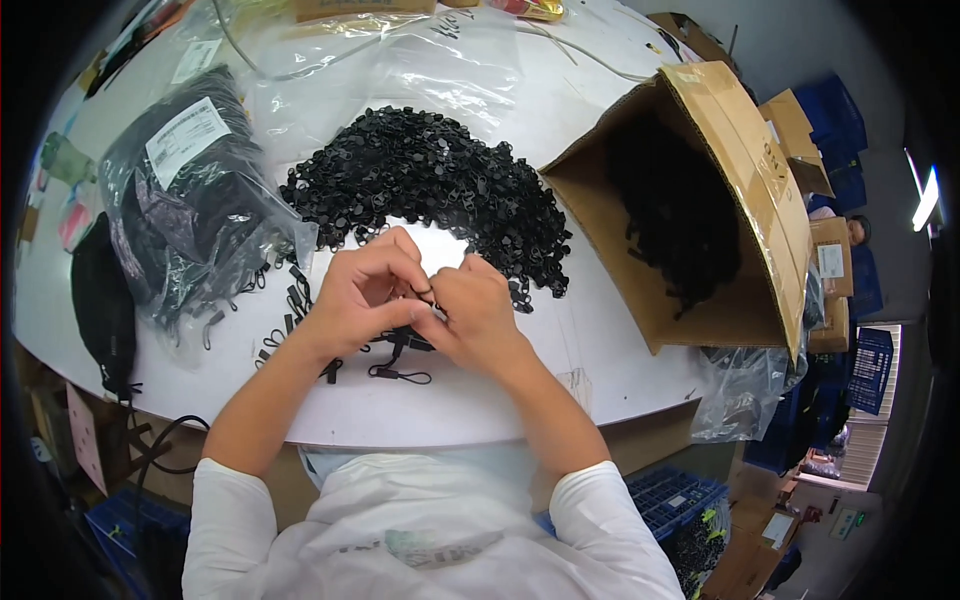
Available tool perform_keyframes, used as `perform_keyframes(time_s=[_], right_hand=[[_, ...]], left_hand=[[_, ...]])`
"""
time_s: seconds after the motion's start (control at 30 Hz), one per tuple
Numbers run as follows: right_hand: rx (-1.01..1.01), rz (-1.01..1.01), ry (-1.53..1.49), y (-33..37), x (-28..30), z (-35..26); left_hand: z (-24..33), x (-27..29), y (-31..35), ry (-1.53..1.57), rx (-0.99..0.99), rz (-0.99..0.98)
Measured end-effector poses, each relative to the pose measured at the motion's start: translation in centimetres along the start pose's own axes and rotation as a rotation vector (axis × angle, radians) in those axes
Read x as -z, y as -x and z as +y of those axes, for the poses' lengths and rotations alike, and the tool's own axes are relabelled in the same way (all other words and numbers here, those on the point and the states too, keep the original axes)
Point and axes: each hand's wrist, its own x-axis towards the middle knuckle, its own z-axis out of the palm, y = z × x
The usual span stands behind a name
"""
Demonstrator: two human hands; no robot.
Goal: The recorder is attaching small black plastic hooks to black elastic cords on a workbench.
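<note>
My left hand point(368, 292) and my right hand point(478, 312) meet over the near middle of the white table point(630, 385). Both are closed, fingertips pinching a small dark piece point(427, 296) between them; the fingers hide most of it, so its kind cannot be made out. Just below my hands lie black cord loops with short black ends point(400, 375). More such loops point(296, 297) are scattered beside my left wrist. Beyond my hands spreads a large curved heap of small black clip-like parts point(420, 165).
A clear plastic bag of black items point(170, 210) stands at the left, beside a long black pouch point(100, 300). On the right, an open cardboard box point(760, 190) lies on its side with black pieces point(670, 220) inside. Clear plastic sheeting point(400, 70) and a cable cross the far side.
</note>
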Motion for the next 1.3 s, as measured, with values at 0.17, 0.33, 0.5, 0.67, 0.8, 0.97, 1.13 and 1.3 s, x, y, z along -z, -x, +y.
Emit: perform_keyframes(time_s=[0.17,0.33,0.5,0.67,0.8,0.97,1.13,1.3], right_hand=[[-0.163,-0.087,-0.037,-0.3,0.4,-1.0],[-0.224,-0.146,-0.027,-0.6,0.6,-1.0],[-0.089,-0.032,-0.004,-1.0,1.2,-0.9],[0.007,-0.091,0.038,-0.8,1.7,-0.5],[0.119,-0.234,0.055,-0.3,2.7,-1.1],[-0.221,-0.214,-0.090,2.6,5.8,2.1],[-0.791,0.631,-0.084,2.8,14.1,10.0],[-0.926,0.922,-0.719,5.1,15.4,12.4]], left_hand=[[-0.6,0.4,0.1,-0.575,-0.386,0.099],[-0.1,1.7,-0.9,-1.094,-0.624,0.126],[0.4,1.9,-0.6,-0.871,-0.337,0.011],[1.0,2.7,-0.9,-0.836,-0.181,-0.210],[2.4,6.9,-0.5,-1.071,-0.574,0.137],[2.7,6.2,-0.2,-0.975,-0.636,0.061],[4.7,4.8,-1.0,-1.241,-0.557,-0.024],[5.9,7.5,-0.8,-1.473,-0.429,0.086]])
